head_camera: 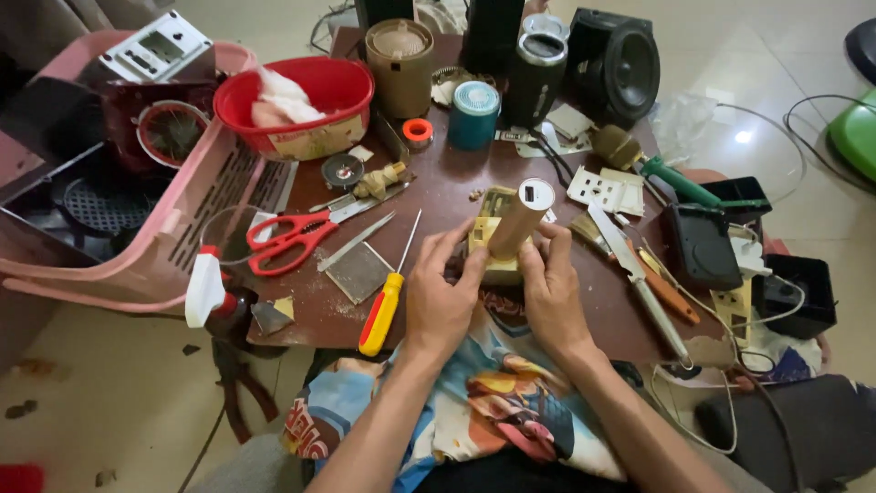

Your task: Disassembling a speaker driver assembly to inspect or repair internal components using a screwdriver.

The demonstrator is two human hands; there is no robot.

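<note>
My left hand (442, 294) and my right hand (553, 292) both grip a small device at the near edge of the dark wooden table (456, 187). The device is a tan cylinder (521, 217) with a white end cap, standing tilted on a yellowish block (493, 254). The left fingers press the block's left side. My right thumb and fingers wrap the block's right side and the cylinder's base. A yellow-and-red-handled screwdriver (387, 297) lies just left of my left hand.
Red scissors (290, 239), a metal file (356, 241), a red bowl (297, 100), a pink basket (137, 246), a teal cylinder (474, 114), a black speaker (617, 64), a knife (639, 278), black boxes (701, 245) and loose wires crowd the table.
</note>
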